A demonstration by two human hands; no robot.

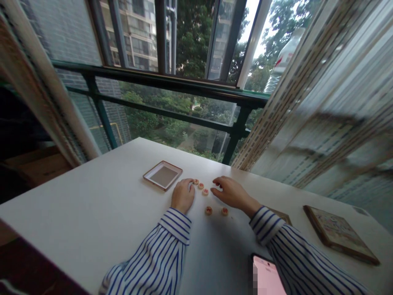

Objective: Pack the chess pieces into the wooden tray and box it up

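Observation:
Several round wooden Chinese chess pieces with red marks lie on the white table. Three form a slanting row: a far piece [195, 181], a middle piece [201, 186] and a near piece [205, 191]. My left hand [182, 196] rests at the row's left, its fingers bent and closed at the edge of the far piece; its palm side is hidden. To the row's right, my right hand [233, 194] hovers with thumb and fingers apart and nothing between them. Closer to me lie a left piece [208, 210] and a right piece [224, 212], untouched.
A shallow open box lid or tray [163, 175] lies beyond my left hand. At the right is a flat picture-topped box [340, 233]; another flat item [283, 216] is partly under my right sleeve. A phone [267, 274] lies near me. Railing [172, 86] and curtain stand behind.

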